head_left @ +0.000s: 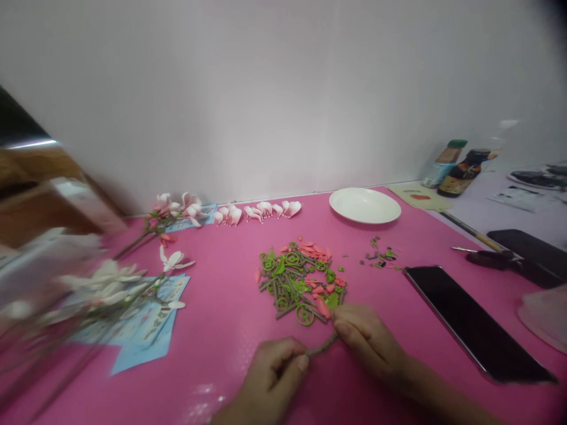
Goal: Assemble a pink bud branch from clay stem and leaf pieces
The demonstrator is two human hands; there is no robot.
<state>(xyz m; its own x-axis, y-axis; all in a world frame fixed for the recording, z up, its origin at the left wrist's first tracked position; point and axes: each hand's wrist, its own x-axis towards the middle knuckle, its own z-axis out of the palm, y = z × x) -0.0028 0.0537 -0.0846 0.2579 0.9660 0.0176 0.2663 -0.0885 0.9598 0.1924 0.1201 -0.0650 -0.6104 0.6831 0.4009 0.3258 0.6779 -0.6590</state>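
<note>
Between my two hands runs a short brown plastic stem (pixel 322 347), each end pinched in fingers. My left hand (pixel 275 378) grips its left end between thumb and forefinger. At the other end my right hand (pixel 370 339) is closed on the stem, close to the near edge of a parts pile. That pile (pixel 287 282) mixes green rings, brown stem pieces and pink bud-like pieces on the pink tabletop (pixel 221 283). Just beyond it, pale pink petal pieces (pixel 264 210) stand in a row near the wall.
At left lie white artificial flowers (pixel 106 283) on blue printed sheets (pixel 150 348), with pink flowers (pixel 190 206) behind. A white plate (pixel 365 205) sits at the back. Small scraps (pixel 381 257), a black phone (pixel 473 321), a dark-handled tool (pixel 491 260) and bottles (pixel 463 174) are at right.
</note>
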